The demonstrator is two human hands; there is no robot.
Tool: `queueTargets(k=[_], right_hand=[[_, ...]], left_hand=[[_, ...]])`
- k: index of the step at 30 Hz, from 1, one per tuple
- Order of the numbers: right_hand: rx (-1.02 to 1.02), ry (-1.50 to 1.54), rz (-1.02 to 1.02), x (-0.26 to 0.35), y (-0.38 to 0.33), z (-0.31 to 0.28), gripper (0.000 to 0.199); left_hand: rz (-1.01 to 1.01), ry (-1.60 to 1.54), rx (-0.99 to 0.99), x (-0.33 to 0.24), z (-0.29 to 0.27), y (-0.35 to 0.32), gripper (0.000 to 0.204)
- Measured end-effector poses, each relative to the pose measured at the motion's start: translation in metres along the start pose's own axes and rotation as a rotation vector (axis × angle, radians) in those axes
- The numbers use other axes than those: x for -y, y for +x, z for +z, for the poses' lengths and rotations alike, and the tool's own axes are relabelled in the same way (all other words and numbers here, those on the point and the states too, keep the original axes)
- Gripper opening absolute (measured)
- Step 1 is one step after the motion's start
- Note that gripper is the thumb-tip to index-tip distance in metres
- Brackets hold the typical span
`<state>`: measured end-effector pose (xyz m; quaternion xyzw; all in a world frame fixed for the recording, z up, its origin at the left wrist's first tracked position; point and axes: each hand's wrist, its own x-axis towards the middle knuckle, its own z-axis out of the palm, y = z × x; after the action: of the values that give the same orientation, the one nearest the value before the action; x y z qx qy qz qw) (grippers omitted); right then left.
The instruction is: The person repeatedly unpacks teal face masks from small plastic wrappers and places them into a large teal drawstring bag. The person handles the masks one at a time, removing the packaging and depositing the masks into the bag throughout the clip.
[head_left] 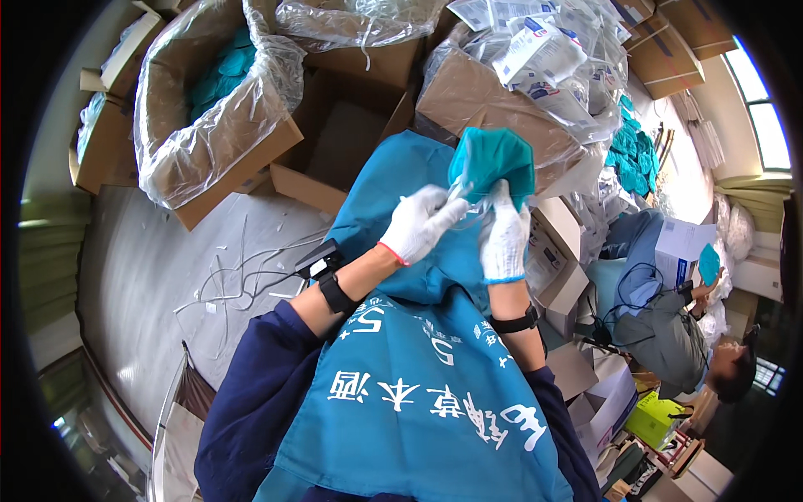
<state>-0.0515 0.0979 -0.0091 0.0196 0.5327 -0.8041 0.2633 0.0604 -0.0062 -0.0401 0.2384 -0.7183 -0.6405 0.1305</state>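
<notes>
In front of my apron, a teal, cup-shaped face mask (502,159) is held up between my two gloved hands. My right hand (505,238), in a white knitted glove, grips its lower edge with the thumb lying over the fabric. At its lower left edge, my left hand (420,224) has fingers and thumb pinched together, a thin whitish strand beside them. The left fingertips are slightly smeared, so exactly which part they pinch is hard to make out. A blue apron (418,402) with white lettering covers my lap beneath both forearms.
Plastic-lined cartons stand ahead: one (209,180) contains teal pieces, another (493,105) is heaped with white packets (539,54). An open carton (314,184) sits between them. Cables (222,289) lie on the left floor. On the right, a co-worker (669,335) holds a teal piece (709,264).
</notes>
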Motion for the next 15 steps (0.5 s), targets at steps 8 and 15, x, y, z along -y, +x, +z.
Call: queueTargets(k=[8, 15], right_hand=[[-0.042, -0.084, 0.034, 0.026, 0.01, -0.035, 0.026], [0.051, -0.29, -0.065, 0.016, 0.002, -0.027, 0.017]], left_hand=[[-0.332, 0.048, 0.216, 0.016, -0.058, -0.011, 0.043], [0.187, 0.332, -0.192, -0.037, -0.056, 0.014, 0.087]])
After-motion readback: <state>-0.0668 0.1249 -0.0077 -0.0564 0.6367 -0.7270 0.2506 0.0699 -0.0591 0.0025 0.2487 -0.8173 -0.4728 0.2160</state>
